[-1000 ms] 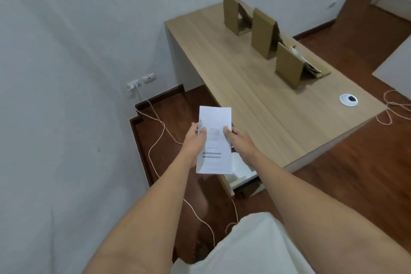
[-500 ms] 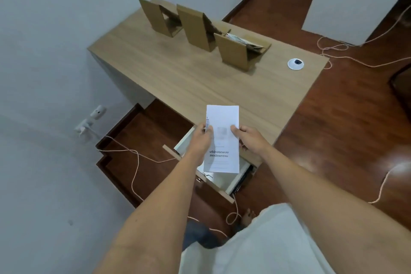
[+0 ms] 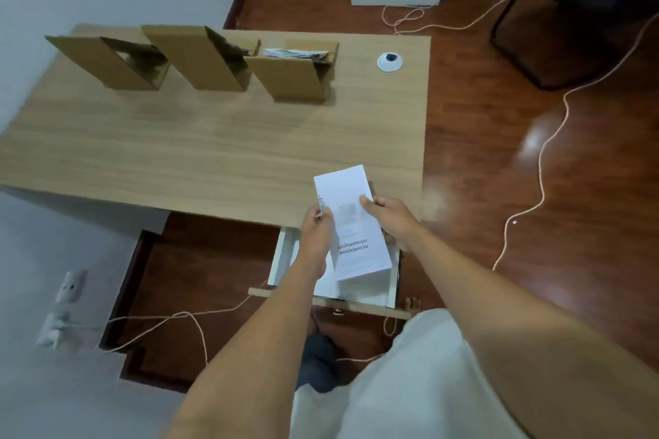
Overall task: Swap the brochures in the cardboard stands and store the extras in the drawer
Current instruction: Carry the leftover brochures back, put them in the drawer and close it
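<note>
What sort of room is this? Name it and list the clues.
Probably a sparse office or reception room, though a home workroom is possible: a plain wooden desk with an open drawer, three cardboard stands for brochures, and a cable grommet in the desktop above a glossy wooden floor.

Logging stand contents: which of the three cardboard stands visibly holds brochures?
The rightmost cardboard stand, nearest the white desk grommet: paper edges show in its pocket. No paper shows in the other two.

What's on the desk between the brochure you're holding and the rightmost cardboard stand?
Nothing: in the head view, only bare desk lies between the brochure and the stand. The white grommet sits off to the right.
</note>
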### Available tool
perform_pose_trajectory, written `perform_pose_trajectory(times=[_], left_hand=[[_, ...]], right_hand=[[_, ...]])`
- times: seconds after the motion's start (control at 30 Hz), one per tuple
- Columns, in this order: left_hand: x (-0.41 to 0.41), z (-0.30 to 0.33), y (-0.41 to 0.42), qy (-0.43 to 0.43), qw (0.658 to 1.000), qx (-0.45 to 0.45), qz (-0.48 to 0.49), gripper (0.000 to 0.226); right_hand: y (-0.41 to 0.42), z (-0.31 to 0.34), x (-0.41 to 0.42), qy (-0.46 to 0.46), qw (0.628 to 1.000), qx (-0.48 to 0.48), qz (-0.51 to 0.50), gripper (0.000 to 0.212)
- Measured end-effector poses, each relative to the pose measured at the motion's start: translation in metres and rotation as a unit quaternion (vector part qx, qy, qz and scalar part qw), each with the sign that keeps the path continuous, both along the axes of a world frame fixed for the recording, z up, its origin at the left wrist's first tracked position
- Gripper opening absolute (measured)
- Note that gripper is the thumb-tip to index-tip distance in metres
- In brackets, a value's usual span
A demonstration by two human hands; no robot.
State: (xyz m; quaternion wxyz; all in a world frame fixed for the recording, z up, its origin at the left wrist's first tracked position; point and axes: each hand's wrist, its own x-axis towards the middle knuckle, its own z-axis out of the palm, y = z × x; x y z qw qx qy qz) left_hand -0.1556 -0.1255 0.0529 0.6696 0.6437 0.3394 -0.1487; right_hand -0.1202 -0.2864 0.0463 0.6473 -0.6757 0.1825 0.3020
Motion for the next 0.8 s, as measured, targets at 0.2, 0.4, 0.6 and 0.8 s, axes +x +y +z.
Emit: perform_pose_trajectory(times=[0.2, 0.4, 0.6, 0.8], left_hand=[[0.016, -0.011, 0.069, -0.019, 0.993, -0.022, -0.113, 0.016], [0.039, -0.016, 0.111, -0.066, 0.970, 0.083, -0.220, 0.018], [0.080, -0.041, 0.157, -0.165, 0.836, 0.401, -0.336, 0.048], [0.111, -0.076, 0.188, -0.157, 0.728, 0.493, -0.450, 0.078]], right_hand=[[0.048, -0.010, -0.027, 0.000, 0.992, -0.004, -0.123, 0.050], [0.077, -0.011, -0.048, 0.000, 0.985, -0.035, -0.170, 0.057], [0.079, -0.034, -0.083, 0.064, 0.978, 0.066, -0.187, 0.038], [0.094, -0.051, -0.122, 0.098, 0.986, 0.047, -0.124, 0.047]])
